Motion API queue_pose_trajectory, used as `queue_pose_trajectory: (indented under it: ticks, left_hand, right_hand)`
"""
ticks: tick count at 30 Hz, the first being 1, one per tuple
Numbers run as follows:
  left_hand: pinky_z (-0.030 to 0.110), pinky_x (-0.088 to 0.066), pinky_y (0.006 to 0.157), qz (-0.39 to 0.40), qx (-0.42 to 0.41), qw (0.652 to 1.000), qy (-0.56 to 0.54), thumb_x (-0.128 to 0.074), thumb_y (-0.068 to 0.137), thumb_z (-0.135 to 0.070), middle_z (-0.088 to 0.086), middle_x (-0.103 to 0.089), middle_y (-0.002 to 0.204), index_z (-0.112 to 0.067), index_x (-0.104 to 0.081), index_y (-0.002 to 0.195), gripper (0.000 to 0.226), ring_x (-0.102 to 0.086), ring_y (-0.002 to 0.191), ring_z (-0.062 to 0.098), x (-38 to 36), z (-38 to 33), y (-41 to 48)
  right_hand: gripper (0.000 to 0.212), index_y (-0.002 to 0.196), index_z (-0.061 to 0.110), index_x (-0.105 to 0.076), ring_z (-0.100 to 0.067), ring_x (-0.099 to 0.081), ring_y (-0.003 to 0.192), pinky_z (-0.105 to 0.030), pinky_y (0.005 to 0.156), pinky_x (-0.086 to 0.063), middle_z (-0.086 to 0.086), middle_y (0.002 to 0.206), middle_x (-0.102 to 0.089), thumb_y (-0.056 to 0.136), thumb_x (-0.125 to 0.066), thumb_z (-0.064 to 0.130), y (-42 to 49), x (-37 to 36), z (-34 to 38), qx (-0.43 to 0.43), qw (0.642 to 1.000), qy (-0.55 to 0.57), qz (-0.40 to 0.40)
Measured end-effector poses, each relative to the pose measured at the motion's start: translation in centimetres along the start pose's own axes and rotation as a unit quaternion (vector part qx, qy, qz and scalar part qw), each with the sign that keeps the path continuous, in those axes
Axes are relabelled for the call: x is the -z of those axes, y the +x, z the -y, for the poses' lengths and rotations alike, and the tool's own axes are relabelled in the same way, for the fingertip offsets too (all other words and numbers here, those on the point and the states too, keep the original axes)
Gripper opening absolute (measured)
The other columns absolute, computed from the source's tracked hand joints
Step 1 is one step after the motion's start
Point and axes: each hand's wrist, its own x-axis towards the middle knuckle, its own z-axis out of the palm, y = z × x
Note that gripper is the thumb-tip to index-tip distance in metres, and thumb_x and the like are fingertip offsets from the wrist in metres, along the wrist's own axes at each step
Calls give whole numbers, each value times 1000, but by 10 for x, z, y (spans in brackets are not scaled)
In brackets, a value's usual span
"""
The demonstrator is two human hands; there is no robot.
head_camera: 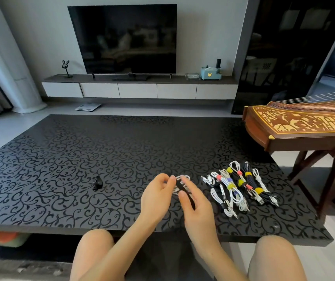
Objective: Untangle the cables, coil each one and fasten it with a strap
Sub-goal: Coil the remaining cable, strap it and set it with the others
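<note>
Slanting toward near-right, black strap [180, 187] (across white cable [184, 177]).

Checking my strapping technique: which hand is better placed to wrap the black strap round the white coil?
Right. The right hand holds the black strap, free to wind it, while the left hand pinches the white coil steady.

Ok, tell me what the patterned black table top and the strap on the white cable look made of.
The black scroll-patterned table top looks like glossy glass or lacquer: pale reflections cross it. The black strap round the white coiled cable looks matte and flexible, perhaps hook-and-loop fabric; blurred, so unsure.
</note>
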Motion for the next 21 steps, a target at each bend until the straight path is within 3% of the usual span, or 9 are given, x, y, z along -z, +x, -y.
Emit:
queue_pose_trajectory:
  ticks: [2,5,8,11,15,17,19,21]
  left_hand:
    - [28,-33,58,-7,20,999,-41,-48,96,-35,-9,-44,56,-20,-51,74,27,-38,51,7,1,-4,5]
    - [30,-31,57,-12,30,995,-92,-50,95,-30,-9,-39,52,-17,-53,75,24,-34,50,9,6,-9,10]
    - [31,-29,55,-4,17,994,-104,-50,95,-30,-6,-38,51,-16,-55,83,19,-33,50,11,6,-14,11]
    - [30,-28,52,11,8,992,-129,-52,94,-30,1,-40,55,-17,-58,88,16,-33,50,13,6,-18,9]
    - [37,-38,67,80,-16,977,-197,-58,80,-46,21,-54,72,-23,-62,81,23,-46,68,23,14,-24,0]
    - [33,-38,61,123,-38,974,-185,-60,84,-40,29,-49,67,-23,-62,76,19,-42,63,25,21,-26,-8]
    - [21,-30,51,155,-66,971,-172,-60,91,-24,18,-41,60,-21,-60,72,19,-32,54,21,27,-25,-14]
    - [14,-31,51,190,-100,965,-150,-58,92,-15,5,-44,53,-18,-58,72,21,-34,49,11,31,-25,-20]
  right_hand:
    - [43,129,46,-37,13,-54,100,-8,88,-41,36,102,-59,99,-45,16,-6,1,-2,1,1000,5,11]
    - [29,116,32,-39,-5,-49,59,-21,60,-42,5,66,-57,97,-46,11,-11,6,-1,14,1000,27,3]
    - [6,96,14,-51,-11,-55,55,-22,59,-47,-7,64,-66,94,-54,9,-10,10,-2,-18,999,43,17]
    - [12,77,7,-64,-10,-61,59,-22,62,-49,-9,64,-69,89,-61,8,-10,10,-8,-68,994,46,77]
    - [18,66,25,-74,-10,-64,68,-23,68,-50,2,69,-72,79,-73,12,2,23,-15,-94,993,-14,67]
    - [27,57,37,-71,-11,-64,62,-28,69,-48,4,62,-70,79,-74,22,11,36,-15,-73,989,-108,75]
    - [42,46,36,-64,-10,-50,41,-28,55,-41,1,41,-56,86,-67,21,19,50,-6,-61,974,-174,135]
    - [49,47,32,-66,-8,-40,35,-23,46,-34,3,37,-49,88,-59,5,25,61,12,-66,969,-131,197]
